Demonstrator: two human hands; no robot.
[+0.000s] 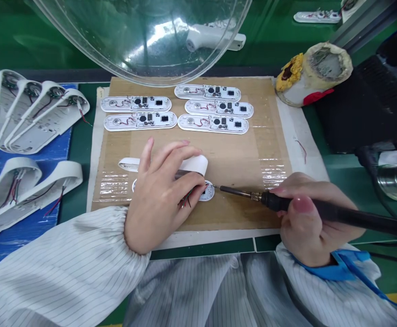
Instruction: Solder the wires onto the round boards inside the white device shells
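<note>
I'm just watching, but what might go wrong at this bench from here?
If the soldering iron in the right hand is hot, a slip might burn the left hand, whose fingertips are close to its tip.

The thin coloured wires by the left hand may get tugged or singed.

The tip also sits just above the cardboard, beside the circuit board, so it could scorch the cardboard.

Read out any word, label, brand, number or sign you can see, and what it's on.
No readable text anywhere in view.
Circuit board under the left hand: markings too small to read.
Five boards behind: any printing too small.
White housings, left: any marks unreadable.
Soldering iron: no lettering visible.
</note>
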